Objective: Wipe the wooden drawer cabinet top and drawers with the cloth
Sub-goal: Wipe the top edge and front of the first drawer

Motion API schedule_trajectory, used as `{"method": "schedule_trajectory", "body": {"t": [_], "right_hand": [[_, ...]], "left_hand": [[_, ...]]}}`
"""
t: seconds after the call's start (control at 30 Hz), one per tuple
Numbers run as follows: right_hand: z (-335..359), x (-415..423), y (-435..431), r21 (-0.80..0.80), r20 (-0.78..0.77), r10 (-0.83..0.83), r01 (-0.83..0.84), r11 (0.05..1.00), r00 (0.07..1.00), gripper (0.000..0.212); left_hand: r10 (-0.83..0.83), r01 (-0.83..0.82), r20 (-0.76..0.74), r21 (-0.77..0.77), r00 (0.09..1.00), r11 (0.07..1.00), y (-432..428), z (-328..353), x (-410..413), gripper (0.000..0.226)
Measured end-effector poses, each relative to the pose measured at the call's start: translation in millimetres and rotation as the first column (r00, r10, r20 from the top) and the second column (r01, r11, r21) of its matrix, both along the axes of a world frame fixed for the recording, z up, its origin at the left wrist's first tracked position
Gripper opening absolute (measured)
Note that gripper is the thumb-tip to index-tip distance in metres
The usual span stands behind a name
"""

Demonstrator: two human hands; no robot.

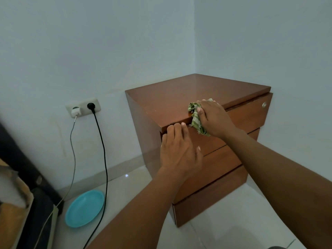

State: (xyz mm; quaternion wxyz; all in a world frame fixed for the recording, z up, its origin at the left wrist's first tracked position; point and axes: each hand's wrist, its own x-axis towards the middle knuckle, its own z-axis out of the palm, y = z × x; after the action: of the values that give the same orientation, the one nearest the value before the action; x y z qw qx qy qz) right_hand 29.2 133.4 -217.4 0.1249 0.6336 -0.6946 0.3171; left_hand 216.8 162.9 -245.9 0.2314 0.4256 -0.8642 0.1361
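Observation:
A brown wooden drawer cabinet (172, 97) stands in the room's corner, with three drawer fronts (224, 162) facing right. My right hand (213, 117) is shut on a green striped cloth (195, 117) and presses it over the front edge of the cabinet top. The cloth hangs down onto the top drawer. My left hand (177, 150) curls its fingers over the upper lip of the top drawer (246, 114), near the cabinet's left front corner. A small round lock (264, 104) sits at the drawer's right end.
A wall socket (83, 107) left of the cabinet holds a white charger and a black plug, whose cables hang to the tiled floor. A turquoise plate (84, 208) lies on the floor. Dark furniture (23, 169) fills the lower left. Walls close in behind and to the right.

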Motion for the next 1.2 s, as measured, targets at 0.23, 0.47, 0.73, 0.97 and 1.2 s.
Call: {"method": "schedule_trajectory", "body": {"t": [0.23, 0.47, 0.73, 0.97, 1.2], "right_hand": [[7, 0, 3, -0.048, 0.002, 0.021, -0.021, 0.999, 1.0, 0.026], [10, 1, 8, -0.048, 0.033, 0.045, -0.044, 0.998, 0.998, 0.021], [2, 13, 12, -0.176, 0.131, 0.006, 0.017, 0.984, 0.991, 0.021], [-33, 69, 42, -0.285, 0.042, 0.214, -0.193, 0.939, 0.976, 0.035], [-50, 86, 41, -0.285, -0.109, 0.304, -0.322, 0.903, 0.947, 0.043]], "left_hand": [[0.002, -0.002, -0.029, 0.013, 1.0, 1.0, 13, 3, -2, 0.083], [-0.054, 0.056, -0.079, 0.022, 0.995, 0.998, 23, 7, 1, 0.076], [-0.095, 0.097, -0.153, 0.009, 0.984, 0.995, -8, -2, 48, 0.074], [-0.21, 0.215, -0.092, 0.047, 0.973, 0.976, -20, -15, 66, 0.083], [-0.267, 0.278, -0.13, 0.08, 0.955, 0.957, -20, -20, 65, 0.085]]}}
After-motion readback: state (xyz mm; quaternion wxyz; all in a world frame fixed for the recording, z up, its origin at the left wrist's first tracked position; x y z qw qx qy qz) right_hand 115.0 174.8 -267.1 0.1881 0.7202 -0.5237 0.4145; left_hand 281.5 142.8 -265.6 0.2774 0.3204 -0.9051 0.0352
